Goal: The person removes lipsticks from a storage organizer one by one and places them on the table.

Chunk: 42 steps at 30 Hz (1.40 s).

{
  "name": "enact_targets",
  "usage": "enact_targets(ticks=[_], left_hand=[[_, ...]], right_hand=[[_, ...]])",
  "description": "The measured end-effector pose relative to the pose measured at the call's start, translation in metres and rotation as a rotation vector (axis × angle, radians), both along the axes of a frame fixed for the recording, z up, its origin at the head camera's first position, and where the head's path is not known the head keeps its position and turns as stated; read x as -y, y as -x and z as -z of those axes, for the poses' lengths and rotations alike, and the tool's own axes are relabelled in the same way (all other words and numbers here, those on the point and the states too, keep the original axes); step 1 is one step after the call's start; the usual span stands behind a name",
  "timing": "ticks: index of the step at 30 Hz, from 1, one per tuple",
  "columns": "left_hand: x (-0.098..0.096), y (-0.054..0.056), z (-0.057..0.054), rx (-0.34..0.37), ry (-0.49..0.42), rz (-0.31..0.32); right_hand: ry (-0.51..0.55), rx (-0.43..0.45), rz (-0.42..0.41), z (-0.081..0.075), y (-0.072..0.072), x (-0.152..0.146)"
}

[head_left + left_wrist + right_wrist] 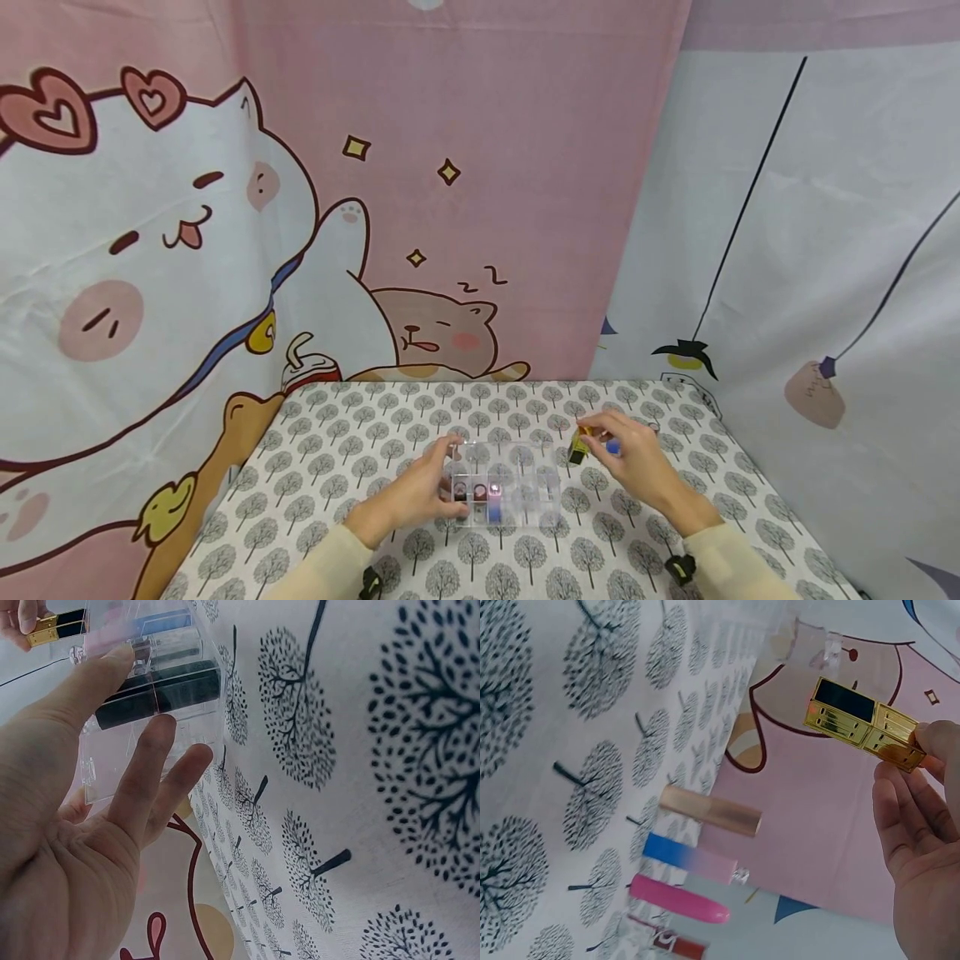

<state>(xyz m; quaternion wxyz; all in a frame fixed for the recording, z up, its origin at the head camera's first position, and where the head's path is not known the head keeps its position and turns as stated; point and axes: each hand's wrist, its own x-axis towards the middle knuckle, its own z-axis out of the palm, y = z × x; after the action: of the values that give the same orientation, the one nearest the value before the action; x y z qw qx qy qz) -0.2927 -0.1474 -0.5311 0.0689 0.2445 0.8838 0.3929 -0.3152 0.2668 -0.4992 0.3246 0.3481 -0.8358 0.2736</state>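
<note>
My right hand [637, 460] pinches one end of a gold-and-black lipstick [864, 724] between thumb and fingertips, holding it tilted over the table. To its left stands a clear compartmented organizer [543, 482]. My left hand [418, 493] grips the left end of this organizer, thumb on the near side and fingers around the far side. Inside its left compartments are a black tube [161, 696], a dark-red-topped tube [480, 492] and a pink-to-blue lipstick tube [494, 505]. The compartments on the right hold nothing visible.
Beyond my right hand, a rose-gold tube [711, 811], a blue-to-pink tube [686, 857], a bright pink tube [679, 899] and a red tube [681, 945] stand in a row. A tree-print cloth [322, 508] covers the table; cartoon curtains [525, 208] hang behind.
</note>
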Motion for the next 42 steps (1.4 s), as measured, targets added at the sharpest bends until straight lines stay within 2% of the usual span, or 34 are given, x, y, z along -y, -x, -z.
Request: enact_targets(ticks=[7, 14, 21, 28, 35, 42], left_hand=[[0.0, 0.002, 0.0, -0.013, 0.014, 0.002], [0.0, 0.003, -0.001, -0.007, 0.011, 0.003], [0.0, 0.001, -0.001, -0.002, 0.014, 0.001], [0.0, 0.0, -0.001, -0.002, 0.017, 0.004], [0.0, 0.001, -0.001, -0.004, 0.01, 0.006], [0.0, 0.002, 0.0, 0.006, 0.004, 0.01]], right_hand=[[-0.002, 0.043, 0.037, 0.008, 0.005, -0.013], [-0.012, 0.018, 0.05, 0.015, 0.01, -0.023], [-0.006, 0.036, 0.049, 0.025, 0.013, -0.033], [-0.008, 0.051, 0.081, 0.035, 0.014, -0.038], [-0.015, 0.033, 0.084, 0.041, 0.017, -0.042], [-0.028, 0.085, 0.113, 0.047, 0.018, -0.046]])
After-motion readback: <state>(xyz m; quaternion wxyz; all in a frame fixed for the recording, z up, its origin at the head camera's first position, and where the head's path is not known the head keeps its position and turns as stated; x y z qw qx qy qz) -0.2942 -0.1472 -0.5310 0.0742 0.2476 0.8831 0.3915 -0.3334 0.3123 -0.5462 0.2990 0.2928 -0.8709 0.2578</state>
